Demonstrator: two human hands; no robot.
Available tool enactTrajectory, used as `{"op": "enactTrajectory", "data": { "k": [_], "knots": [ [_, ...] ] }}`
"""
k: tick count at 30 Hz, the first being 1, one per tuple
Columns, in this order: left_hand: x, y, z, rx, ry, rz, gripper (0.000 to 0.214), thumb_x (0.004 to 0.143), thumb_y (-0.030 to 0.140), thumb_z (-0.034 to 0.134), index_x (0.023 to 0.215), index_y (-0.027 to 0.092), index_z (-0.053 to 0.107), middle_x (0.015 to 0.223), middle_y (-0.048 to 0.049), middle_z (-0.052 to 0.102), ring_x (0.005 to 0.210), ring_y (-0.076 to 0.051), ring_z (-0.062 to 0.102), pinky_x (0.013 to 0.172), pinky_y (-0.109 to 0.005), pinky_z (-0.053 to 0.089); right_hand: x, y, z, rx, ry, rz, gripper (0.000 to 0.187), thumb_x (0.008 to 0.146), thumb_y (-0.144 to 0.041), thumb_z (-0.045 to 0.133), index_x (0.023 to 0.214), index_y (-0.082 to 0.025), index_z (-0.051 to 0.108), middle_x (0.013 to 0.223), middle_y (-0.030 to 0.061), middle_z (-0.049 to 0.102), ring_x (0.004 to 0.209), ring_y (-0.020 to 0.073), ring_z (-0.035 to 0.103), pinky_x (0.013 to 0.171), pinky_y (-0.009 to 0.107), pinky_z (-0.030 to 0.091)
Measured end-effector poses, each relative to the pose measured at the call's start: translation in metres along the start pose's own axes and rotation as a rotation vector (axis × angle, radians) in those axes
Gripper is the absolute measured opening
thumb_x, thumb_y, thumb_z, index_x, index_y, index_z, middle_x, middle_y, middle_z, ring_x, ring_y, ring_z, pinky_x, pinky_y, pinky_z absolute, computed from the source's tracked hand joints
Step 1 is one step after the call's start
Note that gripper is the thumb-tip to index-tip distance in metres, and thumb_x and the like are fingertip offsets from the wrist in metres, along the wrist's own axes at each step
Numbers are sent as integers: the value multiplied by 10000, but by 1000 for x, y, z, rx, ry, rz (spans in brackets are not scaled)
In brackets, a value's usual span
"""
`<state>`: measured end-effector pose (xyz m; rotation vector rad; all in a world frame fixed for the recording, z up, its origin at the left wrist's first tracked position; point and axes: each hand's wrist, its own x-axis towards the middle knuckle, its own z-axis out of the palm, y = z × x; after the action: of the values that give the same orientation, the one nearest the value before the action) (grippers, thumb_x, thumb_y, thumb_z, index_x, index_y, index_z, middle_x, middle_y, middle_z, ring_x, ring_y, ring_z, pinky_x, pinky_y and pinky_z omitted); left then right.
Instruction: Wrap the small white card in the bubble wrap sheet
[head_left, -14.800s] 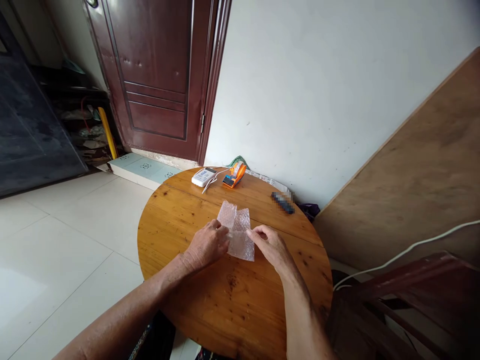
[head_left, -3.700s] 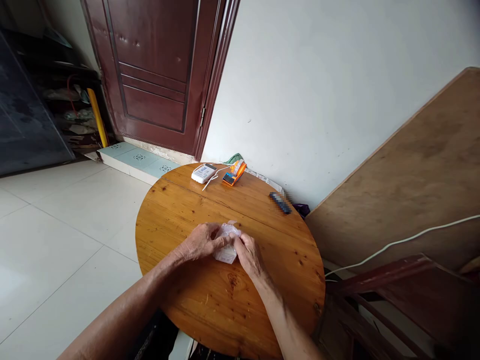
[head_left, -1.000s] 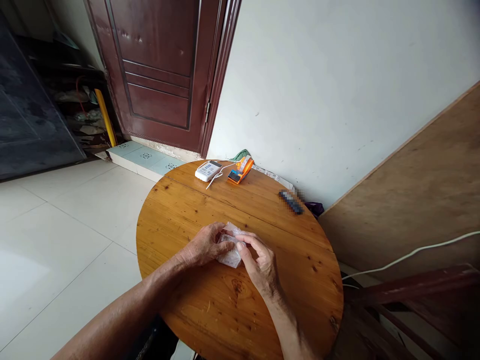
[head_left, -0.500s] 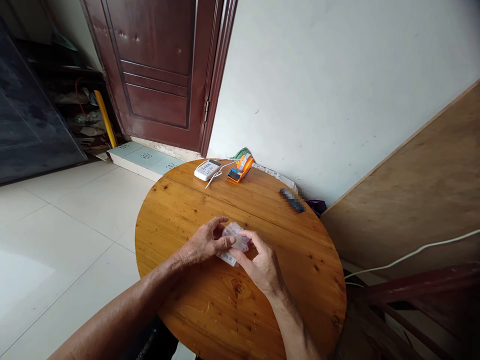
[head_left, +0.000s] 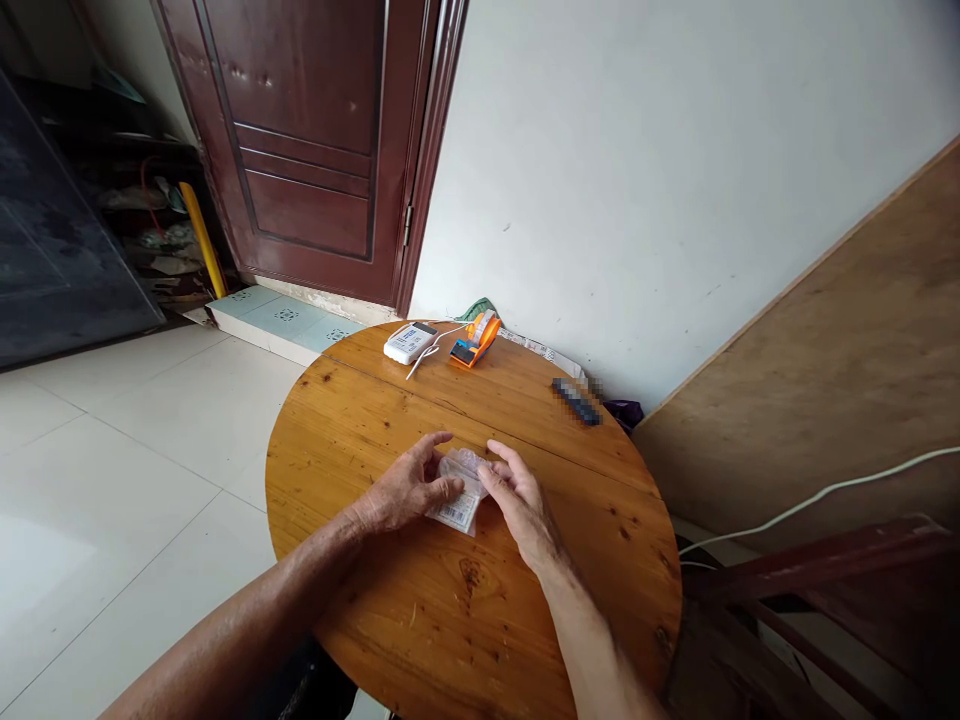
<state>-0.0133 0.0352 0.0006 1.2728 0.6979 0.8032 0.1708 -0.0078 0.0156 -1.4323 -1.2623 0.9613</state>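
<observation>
A small packet wrapped in clear bubble wrap (head_left: 459, 496), with a white printed label showing on its near side, lies on the round wooden table (head_left: 375, 420). My left hand (head_left: 405, 487) presses on the packet's left side, thumb and fingers curled against it. My right hand (head_left: 517, 500) holds the packet's right edge with its fingertips pinched on the wrap. Both hands rest on the tabletop.
At the table's far edge lie a white device with a white cord (head_left: 409, 342), an orange tape dispenser (head_left: 474, 343) and a dark flat object (head_left: 576, 401). A wooden board (head_left: 825, 380) leans on the right wall. A dark chair (head_left: 810, 600) stands at lower right. A brown door (head_left: 307, 140) is behind.
Over the frames the open sheet of bubble wrap was folded into a small packet. In the last second the packet was turned so its white label shows, and my right hand shifted to its right edge.
</observation>
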Motion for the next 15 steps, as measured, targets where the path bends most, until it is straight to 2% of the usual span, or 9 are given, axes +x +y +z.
{"op": "enactTrajectory", "data": {
  "k": [3, 7, 10, 15],
  "knots": [
    [0, -1, 1, -77, -22, -9, 845, 704, 457, 791, 1389, 183, 380, 1039, -62, 585, 905, -181, 599, 785, -318, 477, 9, -1, 1, -51, 35, 5, 539, 815, -504, 637, 1261, -212, 557, 946, 52, 741, 880, 225, 692, 816, 367, 535],
    [0, 1, 2, -123, -29, -10, 866, 681, 476, 803, 1374, 175, 379, 1073, -79, 586, 931, -190, 597, 795, -321, 476, 19, -5, 6, -41, -14, -20, 512, 814, -432, 634, 1264, -204, 546, 946, 49, 743, 847, 213, 694, 764, 343, 540],
    [1, 2, 3, -120, -35, -7, 895, 673, 505, 802, 1374, 158, 368, 1019, -66, 590, 884, -178, 586, 756, -303, 471, 24, -5, 13, -33, 5, -62, 459, 791, -372, 648, 1206, -192, 571, 874, 36, 739, 778, 199, 687, 713, 322, 533],
    [4, -3, 1, -12, -20, 10, 847, 726, 539, 748, 1384, 151, 383, 876, -15, 567, 745, -135, 539, 640, -251, 431, 23, -5, 21, 12, 79, -134, 382, 791, -330, 645, 1145, -199, 587, 819, 22, 744, 773, 200, 700, 761, 332, 540]
  ]
}}
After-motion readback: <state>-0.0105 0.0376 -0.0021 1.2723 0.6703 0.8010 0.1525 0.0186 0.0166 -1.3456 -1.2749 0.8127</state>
